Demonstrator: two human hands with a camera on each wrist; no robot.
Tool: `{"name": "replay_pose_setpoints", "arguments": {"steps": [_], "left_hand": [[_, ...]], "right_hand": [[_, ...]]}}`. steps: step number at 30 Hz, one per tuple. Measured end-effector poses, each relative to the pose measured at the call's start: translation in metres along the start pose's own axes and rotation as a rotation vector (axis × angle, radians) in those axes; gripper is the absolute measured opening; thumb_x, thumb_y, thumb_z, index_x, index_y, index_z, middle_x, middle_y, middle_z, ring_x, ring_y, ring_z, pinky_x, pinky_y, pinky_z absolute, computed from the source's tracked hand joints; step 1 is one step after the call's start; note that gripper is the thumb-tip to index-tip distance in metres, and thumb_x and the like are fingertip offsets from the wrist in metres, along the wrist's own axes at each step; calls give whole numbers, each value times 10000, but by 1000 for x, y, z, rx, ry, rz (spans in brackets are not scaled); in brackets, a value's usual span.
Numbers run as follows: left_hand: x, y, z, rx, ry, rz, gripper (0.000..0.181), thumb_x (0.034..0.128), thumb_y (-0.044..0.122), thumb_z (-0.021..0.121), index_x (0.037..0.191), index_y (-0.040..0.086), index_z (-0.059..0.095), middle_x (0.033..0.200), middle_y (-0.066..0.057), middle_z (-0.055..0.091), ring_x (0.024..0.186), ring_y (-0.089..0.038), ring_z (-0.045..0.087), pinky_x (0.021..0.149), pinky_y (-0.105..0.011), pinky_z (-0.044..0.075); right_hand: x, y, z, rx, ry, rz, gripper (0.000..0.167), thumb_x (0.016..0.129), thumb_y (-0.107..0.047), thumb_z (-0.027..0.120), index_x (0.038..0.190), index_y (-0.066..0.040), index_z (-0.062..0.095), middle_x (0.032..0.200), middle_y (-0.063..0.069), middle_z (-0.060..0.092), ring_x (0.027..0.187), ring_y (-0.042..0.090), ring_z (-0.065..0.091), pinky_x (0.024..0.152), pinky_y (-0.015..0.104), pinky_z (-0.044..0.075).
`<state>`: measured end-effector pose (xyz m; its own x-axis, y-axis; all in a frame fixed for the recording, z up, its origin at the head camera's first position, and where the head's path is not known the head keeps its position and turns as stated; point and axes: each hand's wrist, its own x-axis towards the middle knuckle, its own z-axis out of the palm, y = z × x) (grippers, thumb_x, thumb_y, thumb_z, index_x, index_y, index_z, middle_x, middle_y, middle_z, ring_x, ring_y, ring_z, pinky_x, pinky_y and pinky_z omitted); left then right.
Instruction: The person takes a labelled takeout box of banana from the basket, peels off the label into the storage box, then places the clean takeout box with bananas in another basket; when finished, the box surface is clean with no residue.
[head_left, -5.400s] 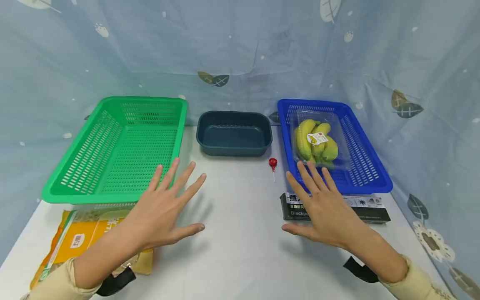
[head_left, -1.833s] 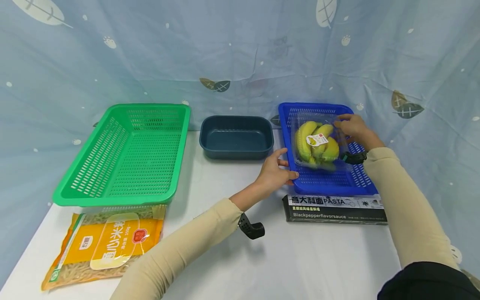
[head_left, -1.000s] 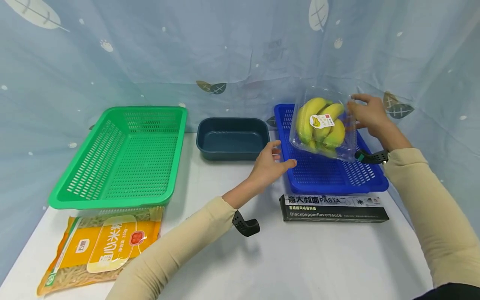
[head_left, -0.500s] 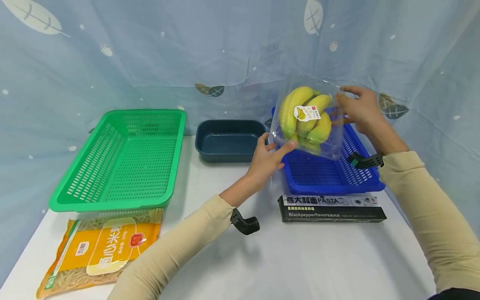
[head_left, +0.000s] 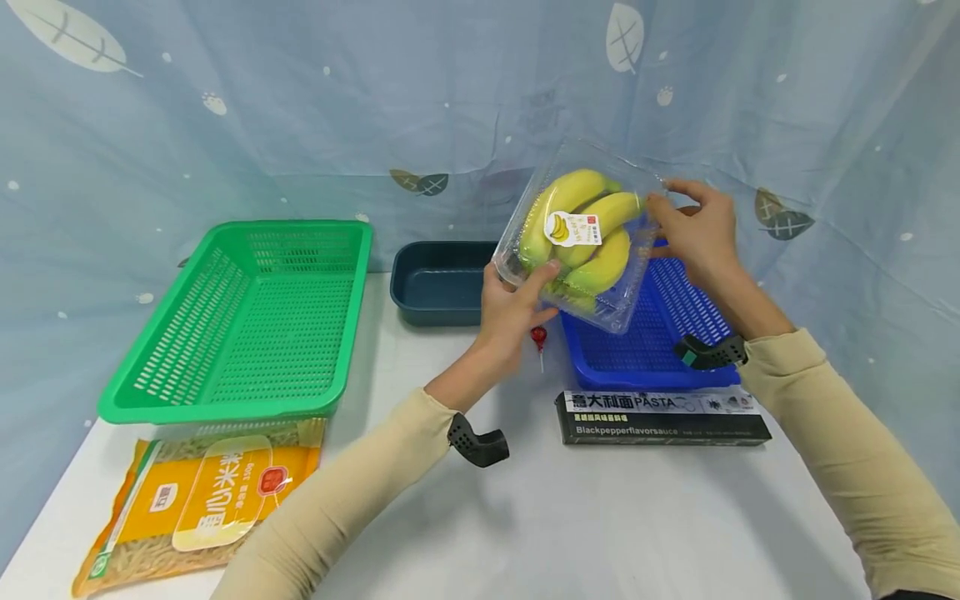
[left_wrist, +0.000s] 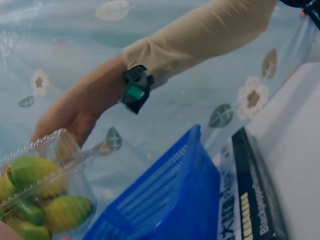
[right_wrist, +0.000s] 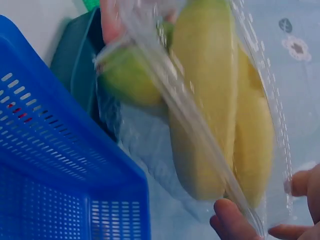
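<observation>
A clear plastic clamshell box of bananas (head_left: 577, 229) hangs tilted in the air, over the left part of the blue basket (head_left: 630, 354) and the right end of the dark teal tub (head_left: 438, 287). My left hand (head_left: 504, 321) grips its lower left edge, thumb on top. At its right edge my right hand (head_left: 697, 233) pinches the plastic between thumb and fingers. Up close in the right wrist view, the bananas (right_wrist: 205, 100) show through the box, with right fingertips (right_wrist: 232, 220) at its rim. In the left wrist view the box (left_wrist: 45, 190) is cut off by the frame edge.
A green basket (head_left: 232, 408) stands at the left, with a yellow pasta bag (head_left: 202, 492) before it. One red lollipop (head_left: 538, 335) lies left of the blue basket. The black pasta box (head_left: 663, 421) lies in front of that basket. A patterned curtain hangs behind.
The banana box has been lifted out of the blue basket by my right hand and has moved left, tilting. My left hand, earlier at the basket's rim, has taken hold of the box's left edge.
</observation>
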<state>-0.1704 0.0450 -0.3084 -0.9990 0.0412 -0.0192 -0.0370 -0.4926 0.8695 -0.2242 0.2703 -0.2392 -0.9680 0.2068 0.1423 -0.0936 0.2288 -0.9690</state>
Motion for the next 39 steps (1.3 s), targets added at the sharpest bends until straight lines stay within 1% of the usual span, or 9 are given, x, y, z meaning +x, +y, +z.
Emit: {"name": "replay_pose_setpoints", "arguments": {"steps": [4,9,12,16,19,23,27,33,39], "left_hand": [[-4,9,-10,19,-14,-34,612,876,241,752,1350,149,375,1265,-92,569,1122,-256,617,819,-454,580],[-12,25,-23,92,-49,-74,586,881,334,703,1373,192,420,1275,-113,552,1115,-297,613,831,-447,578],[-15,38,-32,150,-79,-87,577,885,379,680,1386,215,446,1304,-100,541,1114,-305,626,846,-460,571],[-16,56,-45,200,-114,-100,607,881,396,670,1419,216,453,1363,-78,478,1142,-324,591,871,-475,558],[-17,68,-55,205,-139,-101,614,890,390,657,1432,192,445,1409,-78,444,1179,-358,569,895,-499,542],[-19,82,-66,210,-142,-79,545,916,373,640,1364,130,448,1435,-84,429,1192,-398,573,900,-519,537],[-21,93,-72,221,-116,-39,467,947,362,634,1313,123,469,1410,-94,470,1157,-389,608,873,-510,551],[-27,103,-89,271,-62,-19,551,967,386,634,1442,177,448,1425,-61,466,1166,-349,604,878,-469,547],[-43,100,-103,315,-117,8,649,963,272,641,1538,181,355,1438,-104,489,1237,-306,553,952,-472,508]], "right_hand": [[-3,-5,-2,-69,14,-9,451,926,-296,717,1247,-45,522,902,82,631,627,134,681,534,326,585],[-2,-12,-8,-182,-30,-50,629,940,-386,679,1434,-68,452,1142,63,584,940,161,639,592,247,581],[-1,-15,-10,-109,-166,-35,598,969,-364,648,1465,-78,478,1247,49,559,1097,204,566,648,224,567],[-7,-16,-9,62,-312,4,396,982,-289,655,1309,-66,644,1193,36,607,1070,197,568,680,271,577],[-12,-17,-7,145,-371,3,267,983,-247,665,1173,-69,728,1139,41,637,1021,187,576,676,307,589],[-20,-21,-4,191,-423,-4,202,988,-206,658,1117,-76,743,1128,61,631,997,191,578,668,338,595],[-30,-23,-3,174,-441,-26,186,986,-195,661,1090,-56,726,1110,80,630,985,194,599,664,351,601],[-58,-21,6,-1,-391,-73,261,984,-259,667,1140,-53,701,1092,57,665,1024,192,617,757,288,583],[-88,-9,11,-150,-322,-176,284,994,-279,652,1149,-47,705,1057,24,698,1016,179,625,785,215,531]]}}
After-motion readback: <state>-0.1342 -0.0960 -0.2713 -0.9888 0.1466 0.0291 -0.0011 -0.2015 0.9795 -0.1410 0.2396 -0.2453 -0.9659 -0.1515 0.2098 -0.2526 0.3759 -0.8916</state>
